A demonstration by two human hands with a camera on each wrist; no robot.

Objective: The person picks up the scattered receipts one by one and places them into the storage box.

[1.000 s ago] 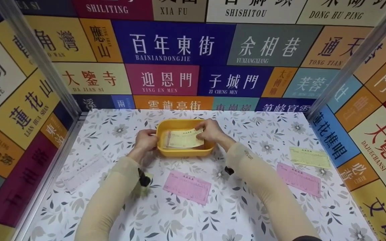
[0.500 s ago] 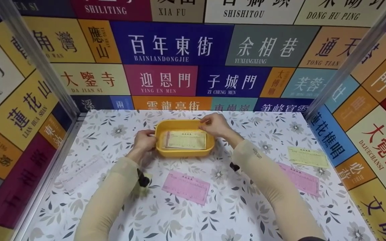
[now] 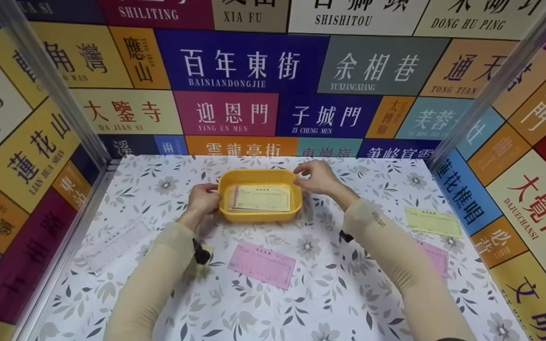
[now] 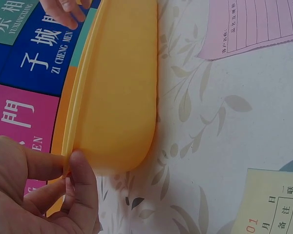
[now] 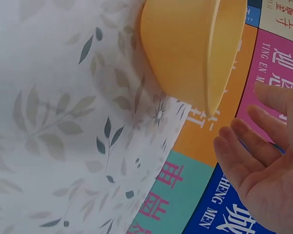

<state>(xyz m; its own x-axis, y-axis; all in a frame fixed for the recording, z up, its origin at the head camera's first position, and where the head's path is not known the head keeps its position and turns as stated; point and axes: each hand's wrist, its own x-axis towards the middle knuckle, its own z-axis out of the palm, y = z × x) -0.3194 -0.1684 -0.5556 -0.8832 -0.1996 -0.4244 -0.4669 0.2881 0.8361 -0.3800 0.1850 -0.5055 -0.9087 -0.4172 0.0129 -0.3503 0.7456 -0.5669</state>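
The left sleeve [image 3: 147, 284] covers part of a small yellow slip [image 3: 201, 270], and the right sleeve [image 3: 410, 279] hides part of a pink slip [image 3: 439, 261]. On the left, a pale slip [image 3: 117, 246] is hard to see. Papers [image 3: 266, 198] lie stacked in the yellow tub [image 3: 260, 217], so nobody can tell how many there are.

The tub sits near the back of a table [image 3: 339, 312] with gray leaves and flowers all over its white top. A second pink paper [image 3: 261, 264] lies in front of the tub. Bright signs with big writing fill the walls [image 3: 249, 61] on three sides.

The left wrist view shows the left hand [image 3: 203, 199] pinching the tub's rim between finger and thumb, and red numbers on the small yellow slip. The right wrist view shows the right hand [image 3: 323, 179] just beside the tub, its fingers loose and apart. Only the head view shows the papers inside.
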